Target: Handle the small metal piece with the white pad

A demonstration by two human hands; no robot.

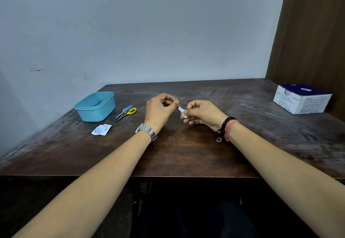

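Note:
Both hands meet above the middle of a dark wooden table. My left hand, with a metal watch on its wrist, pinches the upper end of a small white item between thumb and fingertips. My right hand, with bead and thread bracelets on its wrist, holds the lower end of the same item with curled fingers. The item is small and partly hidden by the fingers; what it is I cannot tell.
A light blue plastic tub stands at the left. Next to it lie scissors with yellow and blue handles and a torn white wrapper. A white and blue carton sits at the far right by a brown panel.

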